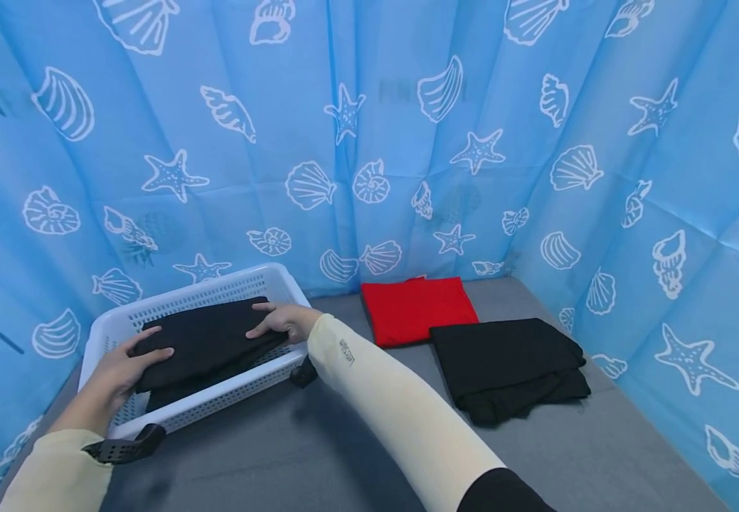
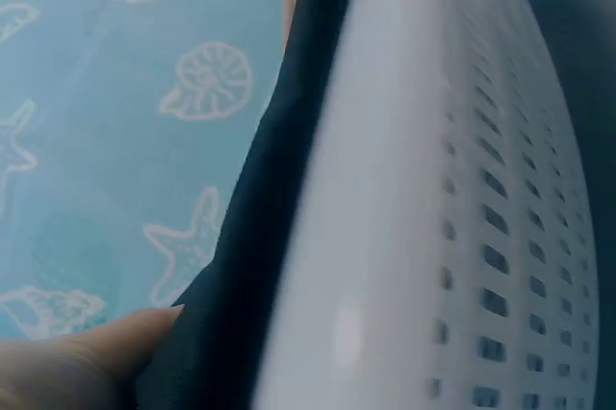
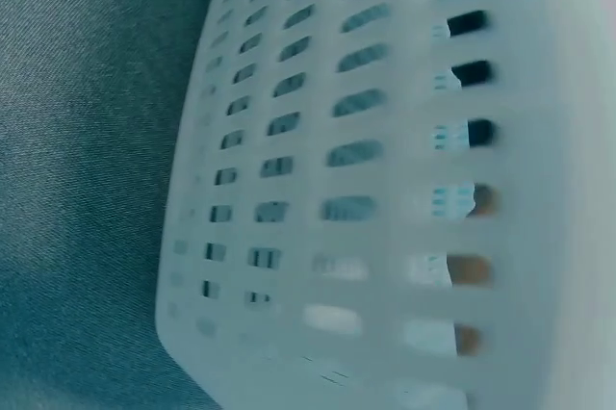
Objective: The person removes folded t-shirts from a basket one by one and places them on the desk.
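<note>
A folded black cloth (image 1: 205,338) lies inside a white perforated plastic basket (image 1: 215,400) at the left. My left hand (image 1: 124,364) grips its left end, thumb on top of the fabric. At the opposite end my right hand (image 1: 284,321) holds the cloth, with thumb and a finger on its upper face; the other fingers are partly hidden. In the left wrist view, the dark cloth (image 2: 255,217) rises beside the basket rim (image 2: 356,198), a digit (image 2: 115,343) against it. Mostly the basket's slotted wall (image 3: 399,155) fills the right wrist view.
A folded red cloth (image 1: 417,309) lies on the grey surface (image 1: 267,462) right of the basket. Nearer and further right is another folded black cloth (image 1: 510,359), overlapping the red one's corner. A blue curtain (image 1: 369,149) with white seashells hangs behind and along the right.
</note>
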{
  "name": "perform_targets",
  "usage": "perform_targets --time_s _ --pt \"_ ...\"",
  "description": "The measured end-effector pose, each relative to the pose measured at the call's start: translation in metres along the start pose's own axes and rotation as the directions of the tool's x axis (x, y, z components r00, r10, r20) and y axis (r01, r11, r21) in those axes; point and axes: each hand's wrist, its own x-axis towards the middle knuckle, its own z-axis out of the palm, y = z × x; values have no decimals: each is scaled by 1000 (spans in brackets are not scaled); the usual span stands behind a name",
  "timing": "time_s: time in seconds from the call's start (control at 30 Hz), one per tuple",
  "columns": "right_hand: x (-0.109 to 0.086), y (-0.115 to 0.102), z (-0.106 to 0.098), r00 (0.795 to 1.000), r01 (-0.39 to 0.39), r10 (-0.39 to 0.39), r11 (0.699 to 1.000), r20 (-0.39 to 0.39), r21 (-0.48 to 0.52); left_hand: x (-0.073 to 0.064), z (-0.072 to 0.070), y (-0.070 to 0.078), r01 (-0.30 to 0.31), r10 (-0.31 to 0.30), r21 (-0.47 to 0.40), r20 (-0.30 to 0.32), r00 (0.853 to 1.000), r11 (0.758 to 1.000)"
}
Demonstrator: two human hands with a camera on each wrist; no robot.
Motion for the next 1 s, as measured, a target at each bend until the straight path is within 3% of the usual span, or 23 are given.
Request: perform_targets --time_s 0.13,0.3,0.4,0.67,0.83,1.0 --pt "-7 -3 -5 999 30 -30 1000 18 -1 -7 1 6 9 -12 -77 -28 1000 997" --pt "-16 -5 -11 993 108 -111 992 41 67 -12 2 12 32 -42 -184 -53 998 982" --pt "-22 -7 -17 985 153 -160 983 61 104 -11 2 13 12 -22 -223 -44 999 975" --pt "-36 -10 -34 971 223 -228 972 72 72 6 -1 7 -66 44 -231 -99 994 971" --pt "-42 -5 -43 964 244 -253 965 86 100 -9 8 24 -102 92 -178 -60 994 979" --pt "-50 2 -53 962 262 -267 961 56 83 -21 19 39 -129 123 -118 -64 990 985"
